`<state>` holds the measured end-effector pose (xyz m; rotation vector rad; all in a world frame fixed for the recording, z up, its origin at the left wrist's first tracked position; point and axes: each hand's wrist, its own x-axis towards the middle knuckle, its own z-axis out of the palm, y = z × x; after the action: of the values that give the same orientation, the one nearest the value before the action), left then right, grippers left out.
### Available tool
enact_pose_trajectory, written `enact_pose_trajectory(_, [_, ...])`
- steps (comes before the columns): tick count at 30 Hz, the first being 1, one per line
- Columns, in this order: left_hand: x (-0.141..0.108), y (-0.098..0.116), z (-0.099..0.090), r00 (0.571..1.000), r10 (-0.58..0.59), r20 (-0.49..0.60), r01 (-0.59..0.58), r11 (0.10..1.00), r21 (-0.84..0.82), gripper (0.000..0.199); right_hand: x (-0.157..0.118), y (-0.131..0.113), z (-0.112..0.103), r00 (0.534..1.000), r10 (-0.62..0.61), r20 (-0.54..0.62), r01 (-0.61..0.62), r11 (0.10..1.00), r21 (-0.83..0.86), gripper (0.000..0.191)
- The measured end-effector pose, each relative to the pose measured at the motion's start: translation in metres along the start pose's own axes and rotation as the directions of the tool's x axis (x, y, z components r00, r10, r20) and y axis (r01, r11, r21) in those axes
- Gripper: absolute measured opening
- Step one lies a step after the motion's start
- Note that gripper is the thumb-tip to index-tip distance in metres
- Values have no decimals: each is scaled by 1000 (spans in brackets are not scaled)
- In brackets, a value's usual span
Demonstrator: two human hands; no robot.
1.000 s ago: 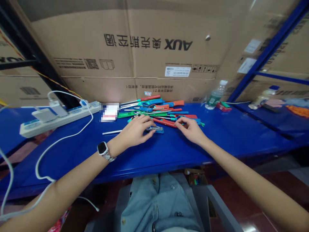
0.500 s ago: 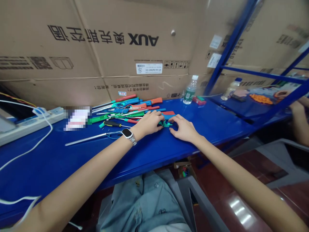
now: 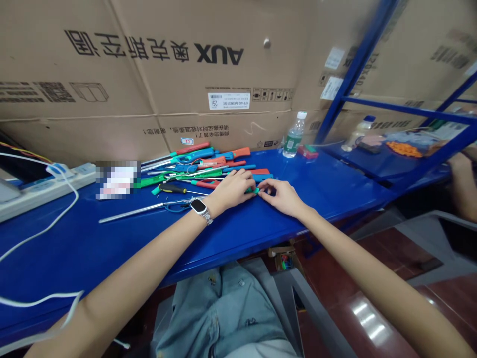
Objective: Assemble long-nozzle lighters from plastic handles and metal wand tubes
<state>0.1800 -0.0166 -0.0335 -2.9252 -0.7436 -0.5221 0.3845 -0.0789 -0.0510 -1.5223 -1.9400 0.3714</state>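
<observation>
My left hand (image 3: 234,190), with a watch on its wrist, is closed on a small green piece (image 3: 256,191) over the blue table. Just to the right, my right hand (image 3: 278,197) is closed, its fingertips pinched at the piece's right end. Behind and left of my hands lies a pile of lighters (image 3: 201,161) with red, blue, green and orange handles and metal tubes. A black and yellow screwdriver (image 3: 172,188) is left of my left hand. Nearer me lies a long metal tube with a blue loop (image 3: 134,214).
A water bottle (image 3: 293,136) and a small red box (image 3: 308,153) stand at the back of the table (image 3: 149,253). At left are a power strip (image 3: 48,190) and white cables. Blue shelf posts and another person's arm (image 3: 462,184) are at right.
My right hand has moved slightly left and its fingers have closed at the green piece, which now shows less. The view has shifted a little.
</observation>
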Motion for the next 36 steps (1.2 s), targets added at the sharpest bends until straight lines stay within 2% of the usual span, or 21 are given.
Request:
enact_pose_trajectory(2, [-6, -1, -4, 999, -5, -41, 3, 998, -55, 6, -2, -3, 3, 997, -47, -58, 54, 991, 125, 14])
enact_pose_trajectory(6, [-34, -2, -20, 978, -44, -203, -6, 971, -238, 8, -2, -21, 10, 988, -68, -136, 112, 930, 349, 23])
enact_pose_trajectory(8, [-54, -3, -29, 962, -63, -267, -24, 950, -310, 11, 1, -37, 17, 991, -80, -111, 121, 894, 431, 24])
enact_pose_trajectory(11, [-85, -10, -41, 931, -81, -356, -37, 949, -312, 16, 8, -61, 35, 990, -138, -22, 128, 840, 528, 24])
enact_pose_trajectory(13, [-105, -19, -48, 931, -103, -352, -16, 948, -318, 15, 15, -76, 51, 988, -144, 59, 86, 823, 562, 26])
enact_pose_trajectory(17, [-142, -45, -59, 932, -259, -254, 146, 908, -392, 21, 32, -103, 78, 971, -189, 147, 72, 816, 574, 24])
enact_pose_trajectory(22, [-175, -71, -67, 871, -449, -197, 298, 803, -516, 32, 59, -136, 100, 939, -303, 163, 196, 860, 471, 19])
enact_pose_trajectory(26, [-184, -79, -68, 828, -541, -151, 353, 711, -608, 37, 78, -148, 110, 908, -392, 148, 322, 879, 351, 19])
enact_pose_trajectory(31, [-185, -76, -62, 844, -519, -137, 349, 724, -595, 32, 77, -137, 115, 874, -476, 96, 468, 878, 96, 13])
enact_pose_trajectory(34, [-185, -72, -59, 863, -496, -93, 349, 720, -600, 29, 67, -129, 114, 847, -522, 101, 528, 847, -54, 16])
enact_pose_trajectory(36, [-184, -70, -59, 861, -503, -69, 357, 696, -624, 30, 62, -129, 112, 834, -542, 102, 551, 825, -125, 20])
